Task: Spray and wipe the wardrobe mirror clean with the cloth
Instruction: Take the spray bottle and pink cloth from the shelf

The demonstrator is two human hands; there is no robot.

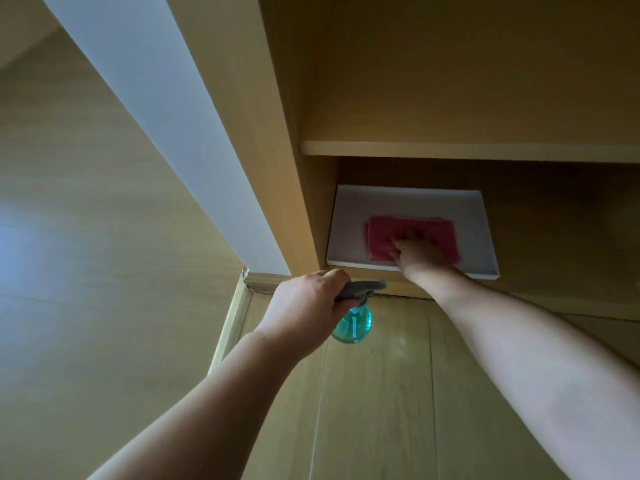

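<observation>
My left hand (pixel 304 308) was wrapped around the spray bottle (pixel 352 323); my right hand (pixel 417 252) lay with fingers spread on the pink cloth (pixel 412 237) in the white tray (pixel 349 223) on the shelf. Tugging carelessly could have dragged the tray off the edge.

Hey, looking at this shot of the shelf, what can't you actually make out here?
Head view only:
- Right hand fingertips: dim and blurred on the pink cloth, so its grip is unclear.
- Spray bottle trigger: hidden under the left hand.
- Wardrobe mirror: no reflective surface can be made out.
- White tray contents under the cloth: covered.
</observation>
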